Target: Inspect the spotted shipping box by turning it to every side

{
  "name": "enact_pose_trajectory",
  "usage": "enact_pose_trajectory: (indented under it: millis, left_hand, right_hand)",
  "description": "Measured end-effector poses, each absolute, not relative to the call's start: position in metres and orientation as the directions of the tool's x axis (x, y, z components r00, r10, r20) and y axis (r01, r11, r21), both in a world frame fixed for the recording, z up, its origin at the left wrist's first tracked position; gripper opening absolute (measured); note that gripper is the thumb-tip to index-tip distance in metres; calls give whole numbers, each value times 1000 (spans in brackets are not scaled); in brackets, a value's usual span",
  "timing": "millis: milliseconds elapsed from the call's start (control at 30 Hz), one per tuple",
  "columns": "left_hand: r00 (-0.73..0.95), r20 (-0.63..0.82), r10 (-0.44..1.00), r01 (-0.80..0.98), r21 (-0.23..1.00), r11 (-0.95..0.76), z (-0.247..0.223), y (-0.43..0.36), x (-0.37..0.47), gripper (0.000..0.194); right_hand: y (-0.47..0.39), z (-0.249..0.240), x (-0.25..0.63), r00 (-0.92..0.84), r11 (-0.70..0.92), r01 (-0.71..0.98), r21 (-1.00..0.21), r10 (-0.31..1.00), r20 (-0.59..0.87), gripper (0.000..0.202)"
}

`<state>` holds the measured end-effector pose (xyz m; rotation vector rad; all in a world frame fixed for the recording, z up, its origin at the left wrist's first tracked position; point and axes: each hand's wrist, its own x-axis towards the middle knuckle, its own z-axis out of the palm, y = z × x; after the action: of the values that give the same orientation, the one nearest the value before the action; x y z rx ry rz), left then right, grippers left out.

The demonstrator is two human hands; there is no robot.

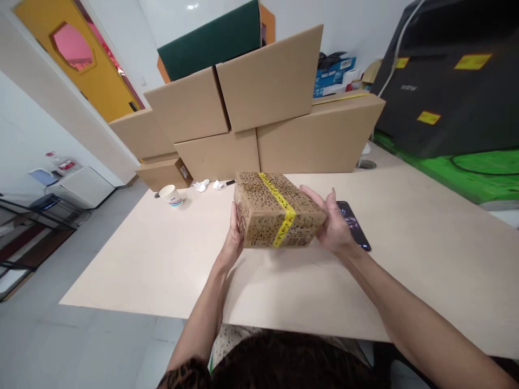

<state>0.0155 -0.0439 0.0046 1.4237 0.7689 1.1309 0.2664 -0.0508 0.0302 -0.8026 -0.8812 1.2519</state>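
Between my two hands is a brown cardboard box with dark speckled print and a strip of yellow tape across its top and near side. It is tilted and appears raised off the table. My left hand presses on its left side, the fingers partly hidden by the box. My right hand grips the right side, its thumb pointing up. Just beyond that hand lies a phone with its screen lit, partly covered by the hand.
Stacked large cartons wall off the table's far edge, a dark green box on top. A paper cup and crumpled tissues stand at the far left. A black Brother machine occupies the right, over a green surface.
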Motion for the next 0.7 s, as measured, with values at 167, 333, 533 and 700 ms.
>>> enact_pose_trajectory:
  millis: [167, 333, 533, 700]
  left_hand:
    - [375, 257, 891, -198, 961, -194, 17, -46, 8, 128]
    - [176, 380, 908, 103, 910, -401, 17, -46, 8, 100]
    - [-106, 500, 860, 419, 807, -417, 13, -46, 9, 56]
    - [-61, 496, 866, 410, 804, -432, 21, -44, 14, 49]
  right_hand:
    - [-51, 33, 265, 117, 184, -448, -875, 982, 147, 80]
    - [-55, 39, 268, 130, 217, -394, -893, 975, 180, 87]
    - [-56, 37, 274, 93, 298, -297, -907, 954, 283, 77]
    - [-49, 13, 269, 8, 251, -160, -955, 967, 253, 67]
